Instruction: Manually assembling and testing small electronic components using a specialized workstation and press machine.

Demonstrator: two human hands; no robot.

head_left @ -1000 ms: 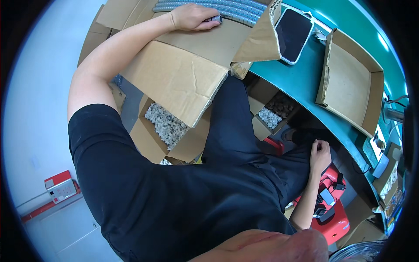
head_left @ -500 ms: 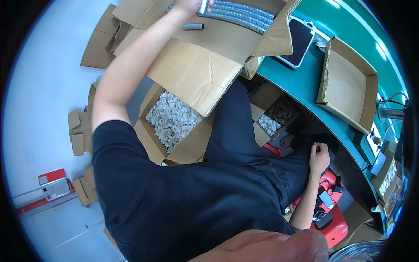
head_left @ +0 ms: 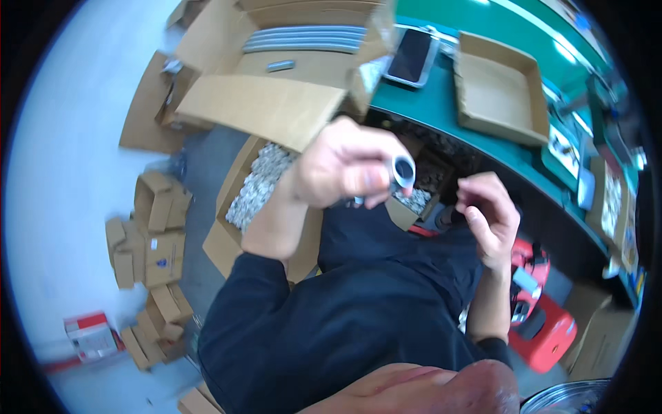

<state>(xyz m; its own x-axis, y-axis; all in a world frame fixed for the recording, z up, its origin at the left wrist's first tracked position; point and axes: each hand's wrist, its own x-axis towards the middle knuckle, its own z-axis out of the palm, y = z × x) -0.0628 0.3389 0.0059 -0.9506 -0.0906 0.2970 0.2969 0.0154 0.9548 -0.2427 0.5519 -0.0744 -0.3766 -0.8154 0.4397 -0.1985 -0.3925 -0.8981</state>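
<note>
We hold a short metal cylinder [head_left: 400, 172] in our left hand [head_left: 348, 165], pinched firmly between thumb and bent fingers, out in front of our body and above our dark trousers [head_left: 386, 238]. Its round end, with a dark bore, faces right and somewhat toward us; the long axis runs from that end back leftward into our fist, which hides the rest, so we cannot tell its length. Our right hand [head_left: 491, 219] hovers to the right, well apart from the cylinder, fingers loosely curled and a moderate gap left between thumb and fingertips. Beyond our left hand, a large cardboard box [head_left: 321, 65] holds a row of long silvery rods [head_left: 307, 39] lying left to right, and nearer us a short silvery piece [head_left: 281, 65] lies almost parallel to them. A phone [head_left: 412, 56] and a shallow cardboard tray [head_left: 500, 79] rest on the green bench [head_left: 427, 110]
</note>
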